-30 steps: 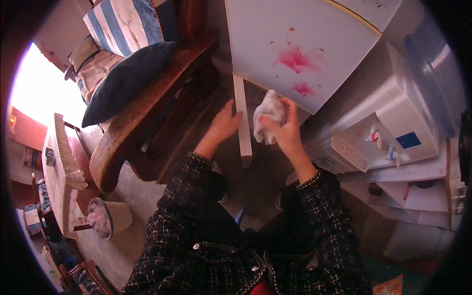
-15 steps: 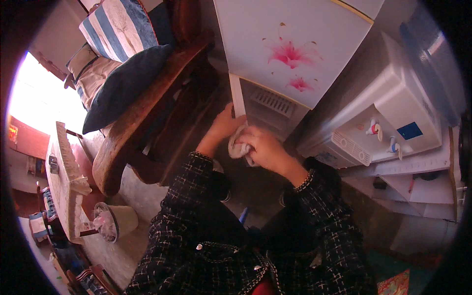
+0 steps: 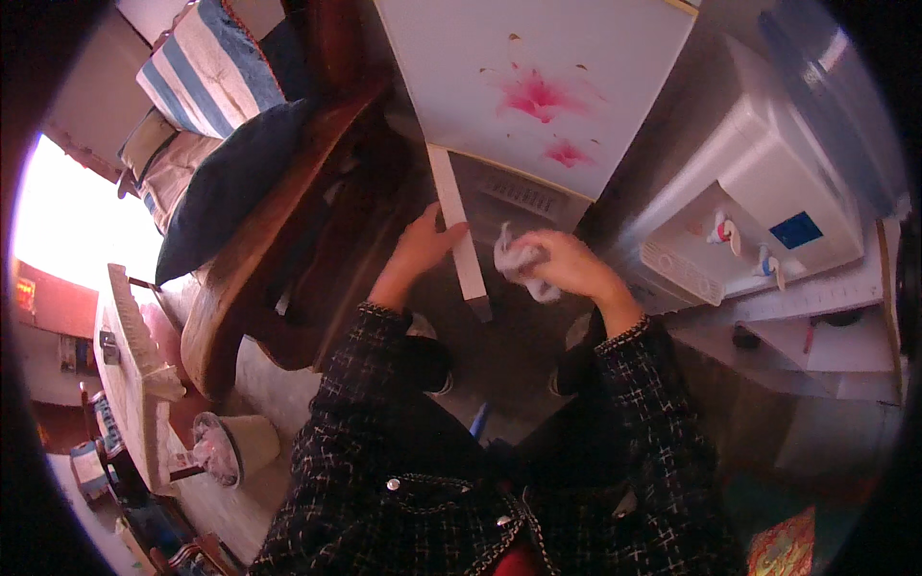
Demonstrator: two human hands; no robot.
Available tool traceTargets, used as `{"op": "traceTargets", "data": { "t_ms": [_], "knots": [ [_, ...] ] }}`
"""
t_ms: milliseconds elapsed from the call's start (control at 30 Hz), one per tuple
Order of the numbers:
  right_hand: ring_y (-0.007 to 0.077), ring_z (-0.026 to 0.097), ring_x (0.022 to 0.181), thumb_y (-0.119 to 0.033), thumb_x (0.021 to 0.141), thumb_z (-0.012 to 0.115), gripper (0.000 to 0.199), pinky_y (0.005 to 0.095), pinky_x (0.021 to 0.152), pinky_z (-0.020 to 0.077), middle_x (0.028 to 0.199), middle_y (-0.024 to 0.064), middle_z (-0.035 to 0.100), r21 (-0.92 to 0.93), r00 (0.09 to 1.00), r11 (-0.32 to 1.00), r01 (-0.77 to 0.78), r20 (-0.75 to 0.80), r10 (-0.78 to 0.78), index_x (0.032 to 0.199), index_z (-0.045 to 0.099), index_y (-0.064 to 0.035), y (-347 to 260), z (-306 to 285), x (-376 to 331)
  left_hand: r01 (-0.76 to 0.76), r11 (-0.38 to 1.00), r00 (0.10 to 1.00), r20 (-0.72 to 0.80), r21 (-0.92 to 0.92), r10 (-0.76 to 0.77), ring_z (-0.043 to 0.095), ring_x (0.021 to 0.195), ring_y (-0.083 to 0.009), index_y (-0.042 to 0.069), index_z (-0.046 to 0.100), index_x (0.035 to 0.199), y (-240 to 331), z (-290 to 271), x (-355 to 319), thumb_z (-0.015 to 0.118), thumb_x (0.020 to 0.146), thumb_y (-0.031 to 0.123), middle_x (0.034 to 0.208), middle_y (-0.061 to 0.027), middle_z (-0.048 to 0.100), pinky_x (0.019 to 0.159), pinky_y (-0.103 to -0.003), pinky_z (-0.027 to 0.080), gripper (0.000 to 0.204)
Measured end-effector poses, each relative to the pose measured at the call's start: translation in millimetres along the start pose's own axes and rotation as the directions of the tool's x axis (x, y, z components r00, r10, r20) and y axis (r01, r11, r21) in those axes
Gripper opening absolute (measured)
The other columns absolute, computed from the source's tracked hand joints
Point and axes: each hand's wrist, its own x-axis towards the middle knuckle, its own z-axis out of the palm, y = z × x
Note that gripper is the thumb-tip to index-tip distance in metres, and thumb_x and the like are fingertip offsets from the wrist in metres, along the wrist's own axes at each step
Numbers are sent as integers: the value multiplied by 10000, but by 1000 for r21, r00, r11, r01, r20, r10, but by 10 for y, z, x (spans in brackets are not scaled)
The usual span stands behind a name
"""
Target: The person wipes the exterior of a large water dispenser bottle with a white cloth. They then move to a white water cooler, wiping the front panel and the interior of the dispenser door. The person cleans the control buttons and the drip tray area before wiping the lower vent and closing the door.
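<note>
In front of me stands a white refrigerator (image 3: 538,58) with pink flowers on its upper door. Its lower door (image 3: 458,221) hangs open and shows as a narrow white edge pointing toward me. My left hand (image 3: 423,252) grips that edge, thumb across it and fingers hidden on the outer side. A crumpled whitish cloth (image 3: 523,266) is bunched in my right hand (image 3: 573,264), just right of the door and apart from it. Behind them is the dim lower compartment, where a slotted grey panel (image 3: 519,192) shows.
A white water dispenser (image 3: 759,206) with red and blue taps stands close on the right, beside white shelving (image 3: 836,370). To the left are a wooden sofa (image 3: 216,336) with cushions, a table (image 3: 134,384) and a bin (image 3: 252,446) with a plastic liner.
My right hand has drawn the cloth away from the door edge, toward the right. My left hand stays at the door, now with more of its edge showing. The view has shifted slightly.
</note>
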Motion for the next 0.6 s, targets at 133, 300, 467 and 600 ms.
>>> {"op": "traceTargets", "data": {
  "t_ms": [133, 300, 467, 600],
  "knots": [
    [268, 621, 1008, -62, 762, 707, 414, 347, 886, 477, 1106, 142, 632, 163, 923, 959, 231, -348, -163, 1167, 618, -59, 124, 384, 153, 121, 986, 989, 66, 117, -129, 698, 781, -260, 15, 529, 1238, 39, 66, 22, 700, 800, 397, 974, -158, 686, 596, -362, 548, 605],
    [304, 536, 1047, 51, 731, 647, 392, 364, 906, 450, 1081, 118, 523, 44, 825, 901, 432, -422, -375, 1099, 619, -81, 59, 963, 110, -198, 962, 963, 223, 189, 155, 673, 975, -276, 7, 575, 1169, 29, 63, -115, 659, 775, 521, 981, -200, 684, 620, -366, 547, 653],
    [346, 527, 1027, 56, 673, 660, 430, 389, 878, 455, 1073, 124, 528, -174, 789, 893, 415, -421, -448, 1070, 631, -105, -97, 1115, -24, -50, 974, 997, 65, 222, 37, 693, 853, -294, 5, 603, 1130, -353, 87, 57, 599, 841, 526, 959, -196, 688, 629, -368, 540, 595],
    [345, 531, 1019, 44, 656, 675, 430, 400, 845, 465, 1062, 121, 538, -305, 771, 900, 311, -474, -426, 1055, 645, -112, 2, 1173, -237, 25, 990, 985, 166, 136, -48, 687, 702, -292, 1, 618, 1121, 172, 129, -78, 526, 893, 545, 920, -187, 687, 631, -367, 535, 597]
  ]
}}
